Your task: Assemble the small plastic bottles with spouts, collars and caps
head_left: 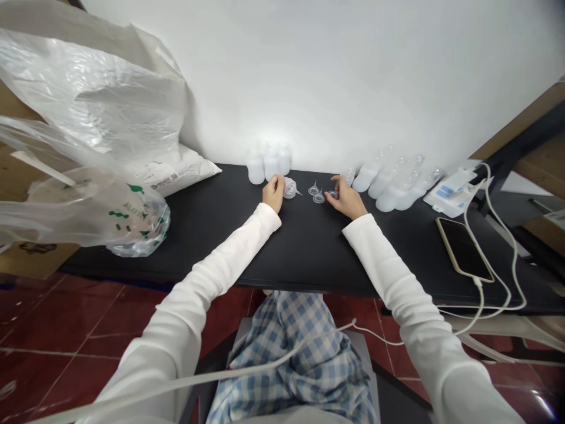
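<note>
Between your left hand (273,192) and right hand (347,199), small clear silicone teats (316,194) stand in the way. Frosted bottles (270,163) block the upper centre, and a bottle row (388,184) lies right of them. You can pass over the black tabletop (212,241) at lower left, up to the plastic bag (88,194); the phone (463,250) and white cable (513,253) obstruct the far right.
</note>
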{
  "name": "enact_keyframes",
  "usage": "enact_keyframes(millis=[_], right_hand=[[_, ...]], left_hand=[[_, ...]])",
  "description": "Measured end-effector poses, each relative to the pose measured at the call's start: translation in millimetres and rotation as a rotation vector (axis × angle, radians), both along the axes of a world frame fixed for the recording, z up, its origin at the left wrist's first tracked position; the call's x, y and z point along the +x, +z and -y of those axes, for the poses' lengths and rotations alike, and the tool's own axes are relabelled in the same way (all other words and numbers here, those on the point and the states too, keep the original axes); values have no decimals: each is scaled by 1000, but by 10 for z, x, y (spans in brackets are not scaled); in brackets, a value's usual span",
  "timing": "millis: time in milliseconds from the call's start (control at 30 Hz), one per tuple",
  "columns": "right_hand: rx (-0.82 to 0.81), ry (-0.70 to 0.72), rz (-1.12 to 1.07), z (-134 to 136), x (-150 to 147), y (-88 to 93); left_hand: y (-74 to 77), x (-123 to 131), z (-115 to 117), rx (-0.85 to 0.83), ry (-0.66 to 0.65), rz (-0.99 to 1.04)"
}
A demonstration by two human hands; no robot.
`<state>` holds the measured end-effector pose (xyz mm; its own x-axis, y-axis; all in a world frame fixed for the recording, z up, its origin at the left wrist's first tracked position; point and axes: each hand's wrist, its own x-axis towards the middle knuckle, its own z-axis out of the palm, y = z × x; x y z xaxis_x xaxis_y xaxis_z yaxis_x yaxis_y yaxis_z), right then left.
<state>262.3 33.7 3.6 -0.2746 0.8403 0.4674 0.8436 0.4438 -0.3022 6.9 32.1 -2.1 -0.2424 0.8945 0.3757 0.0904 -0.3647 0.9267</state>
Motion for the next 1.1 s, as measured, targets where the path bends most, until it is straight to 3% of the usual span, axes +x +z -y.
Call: enact_keyframes(millis=[200,467,800,967,1100], right_hand=[[-5,-38,-23,-61,-42,-100],[175,-33,7,51,-215,-25],[178,-40,88,-15,-181,-59],[210,-74,29,39,-222,-19],[228,38,18,165,-423,27]], left_hand=[[-20,-2,-21,-13,10,-44],[-50,10,-31,-32,-47,-123],[-43,32,-7,-25,-54,-154],[-91,27,-44,22,-124,-149],[-89,65,-10,117,-244,-163]])
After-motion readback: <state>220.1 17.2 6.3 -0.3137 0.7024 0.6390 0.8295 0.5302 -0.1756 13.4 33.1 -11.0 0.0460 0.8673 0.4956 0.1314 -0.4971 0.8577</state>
